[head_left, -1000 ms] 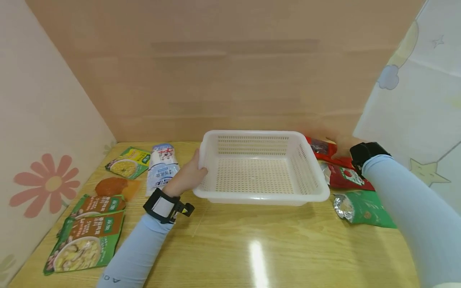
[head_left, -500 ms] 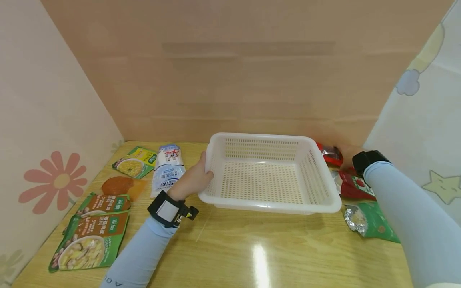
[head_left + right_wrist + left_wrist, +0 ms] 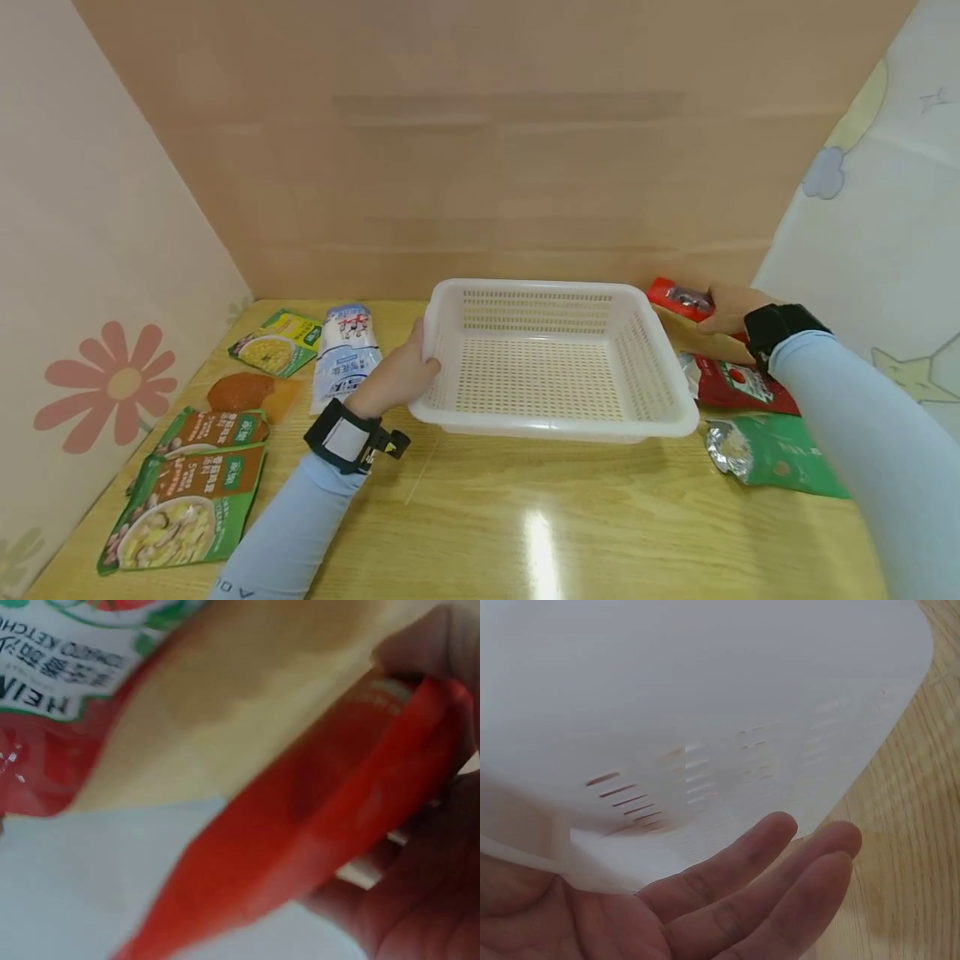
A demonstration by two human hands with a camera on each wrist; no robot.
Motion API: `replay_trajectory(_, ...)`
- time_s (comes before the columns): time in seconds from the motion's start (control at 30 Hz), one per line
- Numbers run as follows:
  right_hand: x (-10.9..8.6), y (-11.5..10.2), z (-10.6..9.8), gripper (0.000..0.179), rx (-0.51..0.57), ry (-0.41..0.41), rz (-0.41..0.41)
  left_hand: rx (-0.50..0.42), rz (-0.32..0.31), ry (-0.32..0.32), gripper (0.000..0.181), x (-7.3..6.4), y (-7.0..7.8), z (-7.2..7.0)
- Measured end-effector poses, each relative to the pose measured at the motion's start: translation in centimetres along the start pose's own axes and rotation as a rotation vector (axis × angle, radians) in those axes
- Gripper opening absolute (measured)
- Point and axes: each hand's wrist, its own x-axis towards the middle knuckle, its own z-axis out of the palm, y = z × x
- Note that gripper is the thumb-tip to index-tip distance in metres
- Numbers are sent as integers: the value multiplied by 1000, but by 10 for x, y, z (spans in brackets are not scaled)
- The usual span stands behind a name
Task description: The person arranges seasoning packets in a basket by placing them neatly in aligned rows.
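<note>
A white plastic basket (image 3: 536, 379) with slotted sides stands on the table in the head view. At its left rim my left hand (image 3: 402, 371) holds on, thumb over the edge. In the left wrist view the fingers (image 3: 739, 859) reach under the basket's outer wall. My right hand (image 3: 731, 310) grips a red packet (image 3: 678, 298) with a dark middle panel, behind the basket's right end. The right wrist view has this red packet (image 3: 300, 817) tilted and bent between thumb and fingers. Below it lies a red ketchup pouch (image 3: 742, 383).
A green pouch (image 3: 783, 454) with a silvery end lies at the front right. Left of the basket are a white-blue bag (image 3: 347, 354), a yellow-green packet (image 3: 277, 342), an orange-brown packet (image 3: 243, 393) and overlapping soup packets (image 3: 180, 508). A brown panel (image 3: 495, 167) stands behind.
My right hand has taken hold of the red packet at the back right and raised it from the table. My left hand stays on the basket's left rim. The head view has shifted slightly.
</note>
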Motion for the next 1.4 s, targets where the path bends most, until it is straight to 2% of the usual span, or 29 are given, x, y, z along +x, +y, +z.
replay_trajectory(0.1,-16,-10,-22,57,8,42,15,-13,7,-9,79,-1,1,-1)
replay_trajectory(0.2,-37,-30,-43,57,20,102,19,-7,-5,-12,80,-2,1,-3)
replay_trajectory(0.37,-77,-65,-59,64,-27,236,2,-22,-12,-29,80,-2,3,-5)
replay_trajectory(0.47,-97,-86,-55,66,-19,329,-34,-43,3,-41,79,-1,2,-6)
replay_trajectory(0.53,-107,-100,-49,68,0,363,-56,-43,10,-50,78,0,0,-8)
replay_trajectory(0.77,-136,-144,-22,73,9,398,-68,-65,27,-78,78,-2,-5,-15)
replay_trajectory(0.87,-146,-158,-12,70,4,407,-69,-30,27,-66,77,-4,-2,-16)
replay_trajectory(0.93,-151,-167,-8,68,-1,416,-75,28,27,-19,78,-6,3,-17)
replay_trajectory(1.07,-156,-187,-4,67,-13,421,-102,205,64,139,80,-13,21,-19)
replay_trajectory(1.13,-154,-196,-1,69,-21,413,-117,243,121,191,77,-19,35,-18)
replay_trajectory(1.2,-151,-205,2,72,-33,400,-136,237,171,185,74,-24,48,-15)
replay_trajectory(1.3,-145,-214,10,72,-47,382,-163,164,221,101,74,-30,66,-5)
replay_trajectory(1.4,-141,-222,16,71,-61,375,-195,95,209,28,77,-31,77,5)
